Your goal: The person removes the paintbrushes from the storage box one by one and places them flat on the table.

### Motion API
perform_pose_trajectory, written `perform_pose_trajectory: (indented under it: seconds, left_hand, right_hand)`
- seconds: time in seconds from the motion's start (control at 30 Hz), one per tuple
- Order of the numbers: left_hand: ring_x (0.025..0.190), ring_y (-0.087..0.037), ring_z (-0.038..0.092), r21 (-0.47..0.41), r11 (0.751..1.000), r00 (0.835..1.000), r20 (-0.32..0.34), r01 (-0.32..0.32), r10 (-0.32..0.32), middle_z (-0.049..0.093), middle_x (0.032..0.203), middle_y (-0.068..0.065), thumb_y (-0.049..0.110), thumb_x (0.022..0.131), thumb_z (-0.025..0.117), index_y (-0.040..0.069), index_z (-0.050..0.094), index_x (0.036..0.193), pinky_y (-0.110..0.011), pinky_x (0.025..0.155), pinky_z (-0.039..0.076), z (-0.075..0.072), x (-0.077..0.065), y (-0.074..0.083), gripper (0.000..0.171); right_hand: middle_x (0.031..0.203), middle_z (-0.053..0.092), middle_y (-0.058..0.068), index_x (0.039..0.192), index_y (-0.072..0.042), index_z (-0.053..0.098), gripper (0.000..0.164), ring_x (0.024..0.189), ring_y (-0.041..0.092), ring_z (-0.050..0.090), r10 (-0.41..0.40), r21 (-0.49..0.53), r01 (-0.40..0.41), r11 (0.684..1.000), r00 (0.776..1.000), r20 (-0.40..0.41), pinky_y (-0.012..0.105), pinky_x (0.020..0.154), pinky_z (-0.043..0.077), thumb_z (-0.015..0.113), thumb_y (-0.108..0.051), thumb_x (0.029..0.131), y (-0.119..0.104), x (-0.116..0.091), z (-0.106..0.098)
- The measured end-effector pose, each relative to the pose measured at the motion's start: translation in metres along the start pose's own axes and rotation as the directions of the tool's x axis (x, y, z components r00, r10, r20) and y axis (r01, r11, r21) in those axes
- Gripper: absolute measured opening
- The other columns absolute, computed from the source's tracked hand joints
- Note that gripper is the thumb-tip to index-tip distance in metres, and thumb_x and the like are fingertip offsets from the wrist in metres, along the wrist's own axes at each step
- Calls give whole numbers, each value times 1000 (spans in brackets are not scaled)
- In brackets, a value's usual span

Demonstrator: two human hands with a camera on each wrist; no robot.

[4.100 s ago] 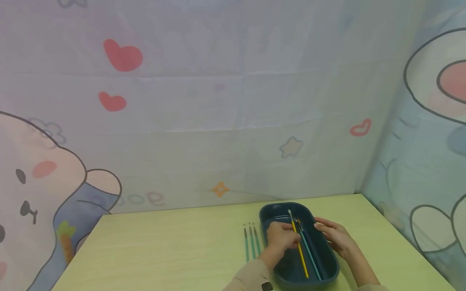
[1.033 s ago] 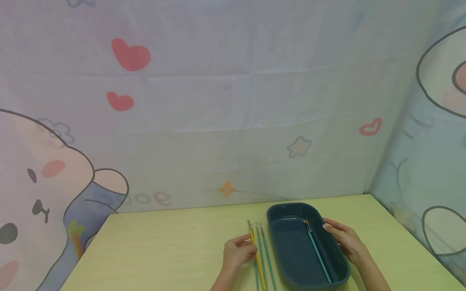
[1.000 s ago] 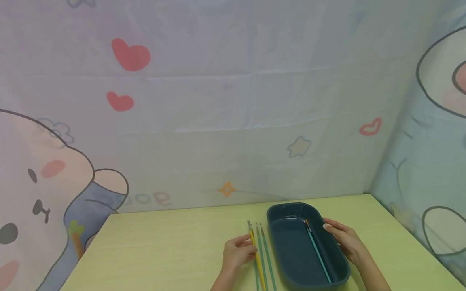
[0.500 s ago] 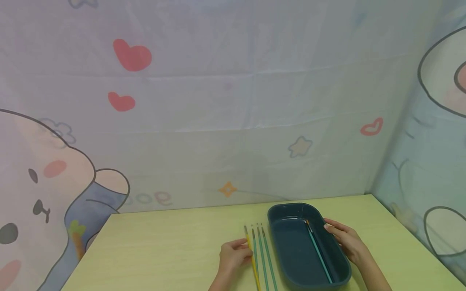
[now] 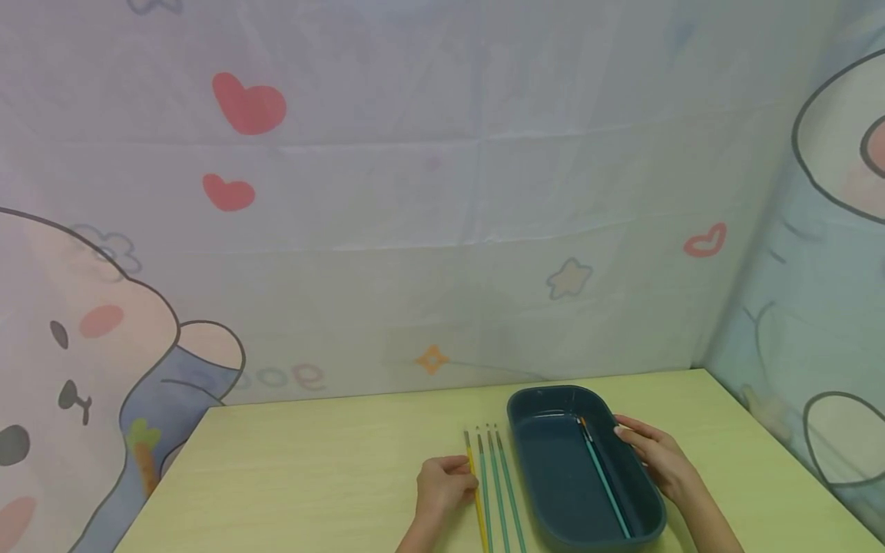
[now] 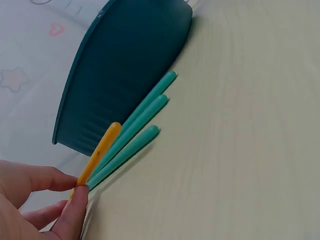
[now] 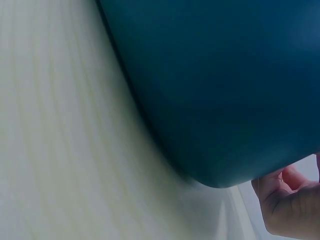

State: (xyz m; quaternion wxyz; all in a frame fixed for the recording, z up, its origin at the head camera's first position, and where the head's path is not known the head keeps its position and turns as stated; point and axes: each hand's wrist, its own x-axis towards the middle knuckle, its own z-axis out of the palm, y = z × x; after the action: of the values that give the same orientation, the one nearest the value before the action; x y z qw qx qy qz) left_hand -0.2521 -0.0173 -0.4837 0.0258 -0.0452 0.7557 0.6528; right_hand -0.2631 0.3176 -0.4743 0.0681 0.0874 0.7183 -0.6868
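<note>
In the head view my left hand (image 5: 442, 487) pinches a yellow-handled paintbrush (image 5: 477, 503) between thumb and fingers. It lies at the left of a row of green-handled paintbrushes (image 5: 498, 491) on the table. The left wrist view shows the yellow handle (image 6: 102, 150) slanting up across the green handles (image 6: 132, 150). A dark blue-green rectangular basin (image 5: 553, 476) stands right of the row, with one green paintbrush (image 5: 605, 480) lying inside. My right hand (image 5: 657, 457) holds the basin's right rim, thumb at the edge; its fingers are partly hidden in the right wrist view.
The pale wood table (image 5: 297, 468) reaches back to a printed cloth backdrop (image 5: 387, 192) with hearts and cartoon figures. A second cloth panel (image 5: 816, 307) borders the right side. The basin's wall (image 6: 120, 75) rises close beside the brushes.
The yellow paintbrush came out of the basin in my left hand, crossed over the green ones, then shifted left and straightened alongside them. My right hand stays at the basin's rim.
</note>
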Motion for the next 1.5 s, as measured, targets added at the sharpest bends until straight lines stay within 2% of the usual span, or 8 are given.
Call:
perform_pose_trajectory:
  seconds: [0.43, 0.73, 0.87, 1.13, 1.37, 1.5]
  left_hand:
    - [62, -11, 63, 127, 989, 996, -24, -77, 81, 66, 84, -13, -12, 70, 68, -12, 66, 102, -24, 57, 59, 5, 3, -3, 32]
    - [65, -11, 62, 228, 971, 995, -49, -73, 86, 66, 80, -8, -10, 70, 69, -8, 68, 99, -20, 53, 57, 8, 6, -7, 30]
    - [65, -11, 62, 245, 966, 994, -51, -86, 101, 66, 79, -8, -10, 70, 69, -8, 68, 99, -19, 52, 57, 8, 5, -6, 29]
    - [64, -11, 62, 248, 964, 992, -52, -101, 118, 66, 78, -8, -10, 69, 69, -8, 69, 97, -19, 51, 56, 6, 3, -5, 28]
    - [63, -11, 62, 268, 957, 988, -75, -112, 136, 67, 75, -6, -9, 67, 69, -7, 70, 95, -20, 51, 56, 6, 2, -4, 28]
    - [64, -11, 62, 286, 953, 989, -80, -99, 126, 67, 75, -5, -7, 68, 70, -7, 70, 96, -19, 52, 56, 6, 1, -3, 28]
  right_hand:
    - [115, 62, -7, 145, -6, 41, 60, 94, 4, 64, -1, 0, 1, 1000, 1000, 0, 29, 80, 58, 60, -31, 94, -1, -1, 1]
    - [123, 59, -1, 145, -5, 41, 61, 96, 5, 63, 2, -9, -2, 1000, 1000, -7, 30, 81, 58, 61, -32, 94, 0, -1, 0]
    - [122, 60, -1, 145, -5, 41, 61, 96, 6, 63, 4, -7, -4, 1000, 1000, -9, 30, 81, 58, 61, -32, 94, 0, -1, 1]
    - [109, 64, -9, 145, -4, 39, 62, 92, 5, 65, 7, 17, -7, 1000, 1000, -5, 30, 79, 58, 61, -31, 93, -1, 0, 0]
    - [111, 64, -7, 145, -4, 39, 63, 93, 6, 65, 6, 8, -6, 1000, 1000, -6, 30, 79, 58, 61, -31, 93, -1, 0, 0]
    - [113, 64, -6, 145, -4, 39, 63, 93, 5, 65, 10, -2, -10, 1000, 1000, -13, 30, 79, 58, 61, -31, 93, 0, 1, 0]
